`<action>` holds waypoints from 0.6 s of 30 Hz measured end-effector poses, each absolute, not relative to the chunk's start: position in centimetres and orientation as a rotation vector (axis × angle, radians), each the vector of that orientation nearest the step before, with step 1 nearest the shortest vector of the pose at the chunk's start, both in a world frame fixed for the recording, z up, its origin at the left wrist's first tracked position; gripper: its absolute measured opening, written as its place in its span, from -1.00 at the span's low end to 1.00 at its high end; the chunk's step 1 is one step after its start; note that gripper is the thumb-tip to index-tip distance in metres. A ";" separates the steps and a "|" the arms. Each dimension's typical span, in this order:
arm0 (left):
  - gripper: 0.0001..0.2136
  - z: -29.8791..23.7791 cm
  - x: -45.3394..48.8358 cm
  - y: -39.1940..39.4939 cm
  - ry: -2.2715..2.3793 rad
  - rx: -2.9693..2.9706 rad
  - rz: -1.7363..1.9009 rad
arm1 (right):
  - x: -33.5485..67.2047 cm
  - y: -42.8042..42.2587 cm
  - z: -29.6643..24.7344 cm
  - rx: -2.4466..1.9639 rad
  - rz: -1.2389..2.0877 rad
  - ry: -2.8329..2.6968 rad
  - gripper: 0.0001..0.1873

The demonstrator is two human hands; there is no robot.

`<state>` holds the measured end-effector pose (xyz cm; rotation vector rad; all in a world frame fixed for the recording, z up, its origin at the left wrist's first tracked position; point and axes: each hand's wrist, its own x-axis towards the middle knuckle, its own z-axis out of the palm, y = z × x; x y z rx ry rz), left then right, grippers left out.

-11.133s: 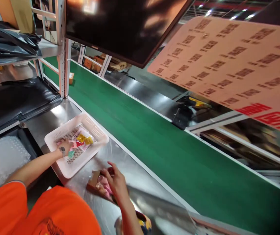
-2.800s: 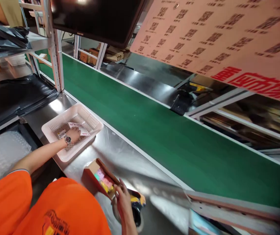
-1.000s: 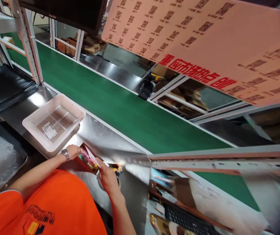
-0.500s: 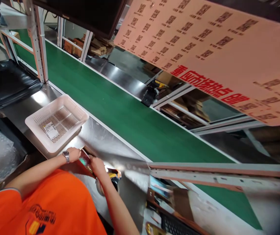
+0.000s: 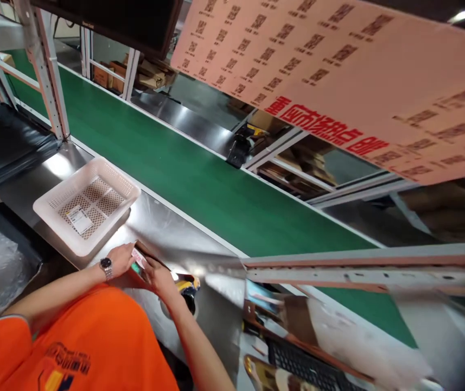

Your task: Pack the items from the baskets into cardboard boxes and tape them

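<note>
Head view: a small brown cardboard box [image 5: 145, 251] is held tilted above or against the shiny metal desk [image 5: 165, 222], close to the person's body; whether its underside is supported by the desk cannot be told. The box's left end is grasped by the grip of the left hand [image 5: 120, 258], on whose wrist a silver metal watch [image 5: 106, 266] is worn. The box's right part is covered by the curled right hand [image 5: 159, 278]; whether that grip is clenched on the box or on something within it cannot be made out. Between the hands, a pink-and-white flat packet [image 5: 138, 258] is seen at the box's opening, with a green item [image 5: 135, 267] just beside it.

Just beyond the right hand, a black-and-yellow object [image 5: 189, 286] is partly hidden by the forearm. To the left, a white perforated plastic basket [image 5: 83, 247] is set on the desk, and a white printed label [image 5: 80, 218] is seen lying flat in it. Along the desk's far edge a green conveyor belt [image 5: 175, 168] is run, and above it a pink board printed with codes [image 5: 281, 60] is mounted.
</note>
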<state>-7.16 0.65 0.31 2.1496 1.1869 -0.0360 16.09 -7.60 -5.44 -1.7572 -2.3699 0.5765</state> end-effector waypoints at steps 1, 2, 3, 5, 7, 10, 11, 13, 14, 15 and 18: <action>-0.43 0.2 -7.3 0.0 1.150 2.178 -0.026 | 15.9 -7.3 -5.4 -1.740 0.579 -2.392 -0.58; -0.35 0.0 -7.3 -0.6 1.103 2.214 -0.034 | 15.7 -7.0 -5.3 -1.711 0.589 -2.400 -0.62; -0.25 -0.2 -7.4 -1.0 1.052 2.254 -0.064 | 15.5 -6.7 -5.3 -1.673 0.604 -2.397 -0.64; -0.08 -0.6 -7.3 -1.6 0.966 2.333 -0.160 | 15.1 -6.1 -5.5 -1.594 0.632 -2.374 -0.65; -0.04 -0.9 -6.9 -1.6 0.942 2.381 -0.270 | 14.7 -5.8 -5.9 -1.538 0.663 -2.299 -0.63; -0.21 -1.1 -6.0 -1.2 0.992 2.403 -0.341 | 14.4 -5.4 -6.8 -1.504 0.742 -2.078 -0.61; -0.26 -1.1 -5.7 -1.1 1.015 2.400 -0.337 | 14.4 -5.4 -7.0 -1.499 0.791 -1.997 -0.62; -0.34 -1.3 -5.3 -1.0 1.055 2.384 -0.294 | 14.7 -5.6 -7.2 -1.485 0.897 -1.892 -0.60; -0.36 -1.5 -5.2 -1.0 1.069 2.377 -0.270 | 15.0 -5.8 -7.2 -1.479 0.933 -1.854 -0.59; -0.38 -1.6 -5.1 -1.0 1.077 2.374 -0.252 | 15.3 -6.2 -7.2 -1.479 0.942 -1.815 -0.57; -0.46 -2.1 -5.1 -1.0 1.090 2.386 -0.227 | 16.6 -7.9 -7.1 -1.532 0.747 -1.704 -0.56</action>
